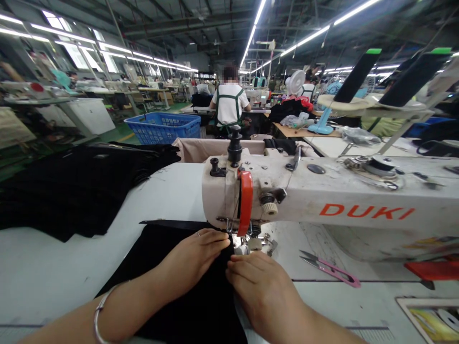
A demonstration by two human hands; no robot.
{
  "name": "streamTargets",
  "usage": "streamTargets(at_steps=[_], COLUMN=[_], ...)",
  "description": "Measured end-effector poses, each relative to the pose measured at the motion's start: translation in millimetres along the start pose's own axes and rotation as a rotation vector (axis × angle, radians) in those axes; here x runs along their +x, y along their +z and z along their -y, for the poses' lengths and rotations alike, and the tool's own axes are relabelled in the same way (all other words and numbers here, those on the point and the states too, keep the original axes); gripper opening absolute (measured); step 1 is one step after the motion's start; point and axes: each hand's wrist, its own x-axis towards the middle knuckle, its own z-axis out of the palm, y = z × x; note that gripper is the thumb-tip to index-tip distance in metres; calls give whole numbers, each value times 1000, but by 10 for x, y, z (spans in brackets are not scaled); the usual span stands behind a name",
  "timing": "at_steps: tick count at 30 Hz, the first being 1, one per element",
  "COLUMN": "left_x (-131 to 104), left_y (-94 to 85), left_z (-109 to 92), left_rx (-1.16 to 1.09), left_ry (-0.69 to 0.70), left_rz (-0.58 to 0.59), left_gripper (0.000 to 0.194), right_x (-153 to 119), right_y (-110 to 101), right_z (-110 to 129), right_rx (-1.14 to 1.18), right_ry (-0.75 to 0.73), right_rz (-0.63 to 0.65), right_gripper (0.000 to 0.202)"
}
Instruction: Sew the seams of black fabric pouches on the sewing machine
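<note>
A black fabric piece (179, 306) lies on the sewing machine's white bed, its right edge running up to the lit needle area. My left hand (195, 251) is on top of this fabric, fingers together and tips bunched at its edge, just left of the presser foot. Closer to me, my right hand (263, 286) has its fingers curled and pinches the same edge. The sewing machine head (222, 191), white with an orange guard (245, 203), stands directly beyond both hands. Its needle is hidden behind the guard.
Pink-handled thread snips (332, 271) lie right of my right hand. A heap of black garments (68, 186) covers the table's left side. Behind the machine are a blue basket (165, 126) and a seated person (229, 105). Thread cones (358, 74) stand at upper right.
</note>
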Motion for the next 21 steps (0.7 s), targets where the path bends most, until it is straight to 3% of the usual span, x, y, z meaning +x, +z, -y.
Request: streamTargets(at_steps=[7, 10, 11, 13, 15, 18, 21], left_x=[109, 9, -57, -209, -346, -492, -669], left_y=[-79, -176, -189, -156, -72, -46, -369], left_z=[61, -49, -132, -356, -580, -672, -372], left_rx=[-70, -115, -117, -67, 57, 244, 339], left_ry=[-35, -81, -95, -81, -57, -107, -68], left_rz=[25, 67, 75, 47, -21, -111, -170], left_gripper=[35, 33, 44, 84, 98, 67, 62], right_x=[12, 16, 18, 25, 34, 46, 38], right_y=[25, 17, 9, -21, -66, -142, -160], right_z=[-18, 9, 24, 63, 109, 164, 171], right_rx=[18, 37, 44, 55, 62, 106, 165], right_ry=[41, 52, 72, 122, 137, 71, 27], right_rz=[18, 9, -2, -12, -20, -32, -34], right_gripper=[27, 26, 25, 22, 20, 20, 25])
